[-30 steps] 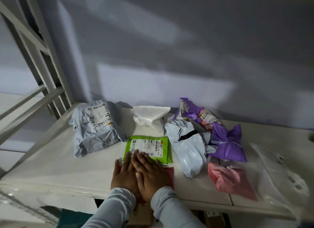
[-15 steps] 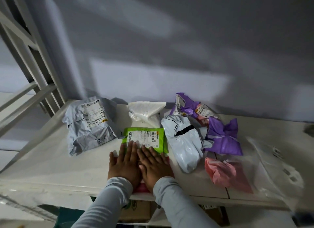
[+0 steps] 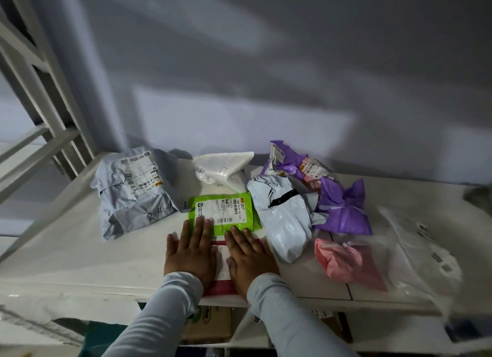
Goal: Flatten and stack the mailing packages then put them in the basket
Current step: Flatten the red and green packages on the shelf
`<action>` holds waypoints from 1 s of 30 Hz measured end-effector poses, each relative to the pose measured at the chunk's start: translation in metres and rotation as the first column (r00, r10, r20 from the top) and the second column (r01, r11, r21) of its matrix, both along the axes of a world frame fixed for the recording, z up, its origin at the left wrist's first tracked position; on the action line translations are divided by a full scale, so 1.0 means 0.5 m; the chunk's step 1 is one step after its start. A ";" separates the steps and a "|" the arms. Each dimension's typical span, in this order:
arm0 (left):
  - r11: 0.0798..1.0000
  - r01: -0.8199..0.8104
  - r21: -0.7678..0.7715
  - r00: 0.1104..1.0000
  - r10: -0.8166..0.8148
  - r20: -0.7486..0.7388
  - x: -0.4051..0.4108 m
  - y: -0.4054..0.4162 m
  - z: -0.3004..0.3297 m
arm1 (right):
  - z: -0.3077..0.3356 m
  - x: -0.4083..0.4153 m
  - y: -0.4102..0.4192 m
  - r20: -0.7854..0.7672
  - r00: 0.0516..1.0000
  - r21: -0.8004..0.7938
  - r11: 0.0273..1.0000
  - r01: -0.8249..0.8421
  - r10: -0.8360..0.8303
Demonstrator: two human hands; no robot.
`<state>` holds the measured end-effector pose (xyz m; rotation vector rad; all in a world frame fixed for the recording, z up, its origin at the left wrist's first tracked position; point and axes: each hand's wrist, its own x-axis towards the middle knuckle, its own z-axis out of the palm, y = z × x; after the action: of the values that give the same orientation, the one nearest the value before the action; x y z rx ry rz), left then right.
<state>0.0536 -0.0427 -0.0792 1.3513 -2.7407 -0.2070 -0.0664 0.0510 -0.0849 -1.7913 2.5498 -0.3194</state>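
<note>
My left hand (image 3: 190, 252) and my right hand (image 3: 250, 255) lie flat, palms down and fingers spread, side by side on a red mailing package (image 3: 221, 286) with a white label at the table's front edge. Their fingertips overlap the near edge of a green package (image 3: 226, 207) just behind it. A large grey package (image 3: 135, 191) lies to the left. A crumpled white package (image 3: 222, 170) sits at the back. A pale grey package (image 3: 282, 218), purple packages (image 3: 343, 213), a pink package (image 3: 343, 260) and a clear bag (image 3: 415, 247) lie to the right.
The white table (image 3: 80, 255) stands against a grey wall. A white metal frame (image 3: 32, 95) rises at the left. Cardboard boxes (image 3: 210, 324) sit on a shelf under the table. No basket is in view.
My hands have slid apart from overlapping to side by side, uncovering the white label between them. The camera has tilted slightly.
</note>
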 end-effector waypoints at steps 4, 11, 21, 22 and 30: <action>0.999 -0.020 0.034 1.000 0.021 -0.002 0.016 0.000 0.007 | 0.004 -0.003 0.013 -0.002 1.000 -0.005 1.000 0.005 -0.005; 0.926 -0.356 0.127 0.934 0.358 0.004 0.038 0.036 0.042 | 0.010 -0.002 0.045 0.020 0.995 -0.062 0.993 0.101 -0.100; 0.804 -0.323 0.499 0.881 0.448 -0.154 0.072 0.003 0.112 | 0.012 -0.029 0.063 0.118 0.982 -0.176 0.970 0.168 -0.149; 0.824 -0.267 0.500 0.883 0.417 -0.215 0.068 -0.001 0.118 | 0.013 -0.031 0.066 0.168 0.977 -0.236 0.956 0.172 -0.135; 0.775 -0.156 0.613 0.675 0.537 -0.507 -0.020 -0.075 0.156 | 0.072 -0.040 0.010 0.393 0.913 -0.460 0.836 0.299 -0.111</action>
<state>0.0437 -0.0802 -0.0010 1.5016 -1.8094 -1.2260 -0.0866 0.0561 -0.0489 -1.3715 2.5378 -1.3118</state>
